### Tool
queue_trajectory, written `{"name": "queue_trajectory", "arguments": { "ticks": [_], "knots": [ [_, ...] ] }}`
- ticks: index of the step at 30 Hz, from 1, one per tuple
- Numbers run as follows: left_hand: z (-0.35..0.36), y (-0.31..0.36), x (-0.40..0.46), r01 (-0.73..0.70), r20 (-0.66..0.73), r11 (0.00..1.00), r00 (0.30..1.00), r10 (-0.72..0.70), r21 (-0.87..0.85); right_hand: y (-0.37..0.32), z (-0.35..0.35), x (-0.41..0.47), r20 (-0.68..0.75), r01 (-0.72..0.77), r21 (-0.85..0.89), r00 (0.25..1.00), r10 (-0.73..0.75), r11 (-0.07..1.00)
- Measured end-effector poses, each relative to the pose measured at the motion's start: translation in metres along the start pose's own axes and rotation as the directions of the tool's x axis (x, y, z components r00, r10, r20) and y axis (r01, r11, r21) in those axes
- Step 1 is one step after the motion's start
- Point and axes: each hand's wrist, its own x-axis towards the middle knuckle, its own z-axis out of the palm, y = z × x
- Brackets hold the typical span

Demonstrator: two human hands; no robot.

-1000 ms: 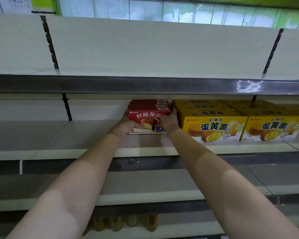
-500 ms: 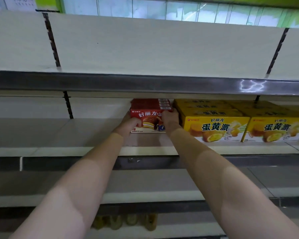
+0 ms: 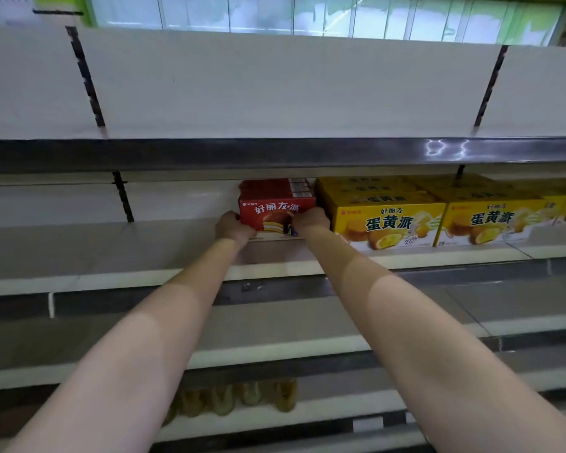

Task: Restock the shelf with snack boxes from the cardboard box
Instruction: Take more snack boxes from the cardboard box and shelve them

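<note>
Two bare forearms reach up and forward from the bottom corners of the view, crossing over the lower shelves, whose flat pale boards carry dark metal front strips. Under the lowest board a row of blurred yellowish bottles stands in shadow.

The arms converge at the middle shelf, a smooth off-white board with a lighter front lip. There the left hand curls round the lower left corner of the red snack box, and the right hand curls round its lower right corner, so the box sits clamped between the two hands, its bottom resting on or just above the board; which of the two cannot be told. The box is glossy printed cardboard, rectangular, with white lettering and a picture of a round chocolate-coated pie on its front face. More red cardboard of the same kind lines up behind it toward the back panel.

Just beside the right hand, to its right, stand the yellow snack boxes: larger, wider cartons in shiny yellow print with pictures of golden cakes, set side by side and in rows running back.

Above them runs a grey reflective metal shelf edge, then a matt white back panel with dark slotted uprights.
</note>
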Motion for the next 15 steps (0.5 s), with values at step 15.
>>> {"name": "queue_trajectory", "arguments": {
  "ticks": [15],
  "knots": [
    [0.018, 0.035, -0.124, -0.045, 0.025, 0.995, 0.999, 0.048, -0.088, 0.042, -0.063, -0.07, 0.065, 0.146, -0.01, 0.987, -0.145, 0.989]
  ]
}}
